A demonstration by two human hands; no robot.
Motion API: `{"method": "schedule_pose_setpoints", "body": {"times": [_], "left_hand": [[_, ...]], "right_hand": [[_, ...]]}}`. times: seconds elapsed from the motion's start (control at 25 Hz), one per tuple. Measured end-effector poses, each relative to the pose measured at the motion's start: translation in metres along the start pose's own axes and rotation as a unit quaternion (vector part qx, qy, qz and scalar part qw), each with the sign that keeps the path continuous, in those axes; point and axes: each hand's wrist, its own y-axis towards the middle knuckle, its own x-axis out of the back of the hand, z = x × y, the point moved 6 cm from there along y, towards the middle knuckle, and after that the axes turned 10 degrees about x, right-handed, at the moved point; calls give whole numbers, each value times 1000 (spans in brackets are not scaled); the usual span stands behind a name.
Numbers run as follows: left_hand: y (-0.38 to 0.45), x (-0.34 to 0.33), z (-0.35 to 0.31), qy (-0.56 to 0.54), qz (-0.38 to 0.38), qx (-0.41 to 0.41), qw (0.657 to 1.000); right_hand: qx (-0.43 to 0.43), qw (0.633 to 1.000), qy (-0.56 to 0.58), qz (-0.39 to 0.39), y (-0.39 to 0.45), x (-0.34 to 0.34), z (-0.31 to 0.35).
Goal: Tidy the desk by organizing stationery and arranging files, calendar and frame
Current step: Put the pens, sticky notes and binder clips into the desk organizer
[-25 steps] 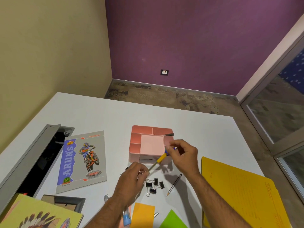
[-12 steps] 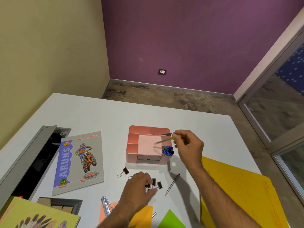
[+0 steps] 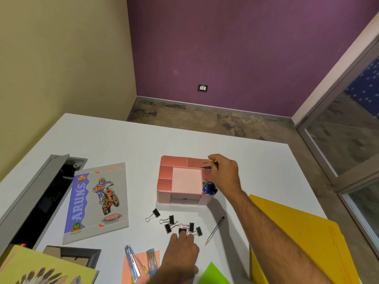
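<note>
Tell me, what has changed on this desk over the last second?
The right hand carried a yellow pencil from the front of the pink organizer up over its back right compartment. The left hand dropped onto the binder clips. The notebook, loose pencil and yellow folder stayed put.

The white table (image 3: 114, 140) carries a pink organizer (image 3: 164, 177), a motorbike notebook (image 3: 96, 201), scattered binder clips (image 3: 178, 224), a pencil (image 3: 215, 230), yellow folders (image 3: 303, 242), coloured paper sheets (image 3: 213, 273), a picture frame (image 3: 82, 256) and a feather-patterned book (image 3: 41, 267).
</note>
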Motion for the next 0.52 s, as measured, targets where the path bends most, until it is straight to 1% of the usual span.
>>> {"method": "schedule_pose_setpoints", "body": {"times": [0.2, 0.32, 0.36, 0.44, 0.52], "left_hand": [[0, 0, 4, 1, -10, 20, 1000], [-2, 7, 13, -58, -37, 58, 996], [-2, 12, 16, -81, -46, 69, 993], [-2, 23, 22, -134, -63, 88, 985], [-1, 36, 29, -235, -78, 97, 964]], "right_hand": [[-19, 998, -3, 68, 0, -12, -3], [-31, 995, 33, 94, -8, -19, -9], [-34, 995, 40, 87, -11, -19, -11], [-32, 997, 45, 48, -15, -15, -13], [-22, 997, 69, -7, -21, -8, -14]]}}
